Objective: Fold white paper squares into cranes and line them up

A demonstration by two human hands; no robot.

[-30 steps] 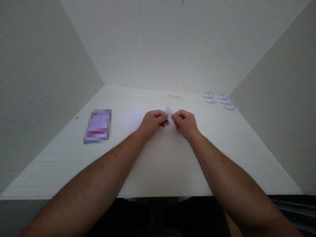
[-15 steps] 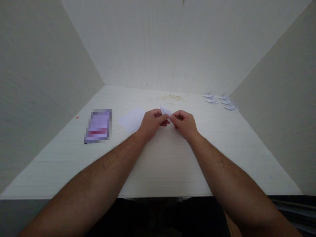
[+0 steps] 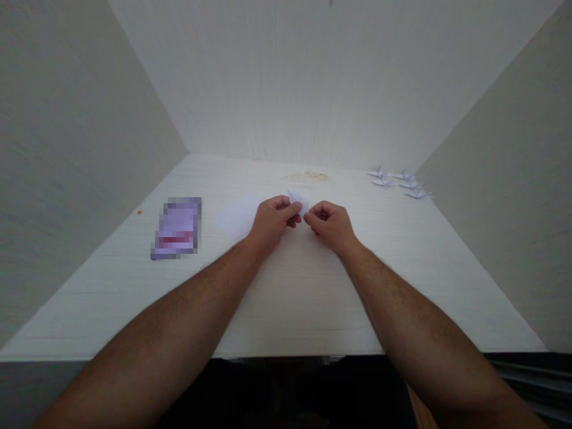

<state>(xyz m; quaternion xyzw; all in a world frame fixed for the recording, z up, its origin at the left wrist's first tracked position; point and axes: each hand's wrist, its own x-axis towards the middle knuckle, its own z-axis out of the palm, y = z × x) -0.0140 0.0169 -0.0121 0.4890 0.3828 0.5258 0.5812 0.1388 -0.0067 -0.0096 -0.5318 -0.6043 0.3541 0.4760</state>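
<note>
A small folded piece of white paper (image 3: pixel 298 199) is held up over the middle of the table, its pointed end toward the back. My left hand (image 3: pixel 277 219) pinches it between thumb and fingers from the left side. At the paper's lower right corner, the thumb and index finger of my right hand (image 3: pixel 329 223) are pressed together on its edge. Partly behind my left hand lies a flat sheet of white paper (image 3: pixel 236 215). The fingers cover much of the folded paper, so its exact folds cannot be made out.
Several folded white paper cranes (image 3: pixel 409 185) stand at the back right. A pixelated purple rectangular object (image 3: pixel 177 227) lies on the left, with a small orange speck (image 3: pixel 139 212) beside it. Pale walls enclose the white table (image 3: pixel 295 298) on three sides. A brownish stain (image 3: pixel 313 176) marks its back.
My right fingertips have shifted slightly down and away from my left thumb, and more of the folded paper shows between the hands. My left hand has moved slightly left.
</note>
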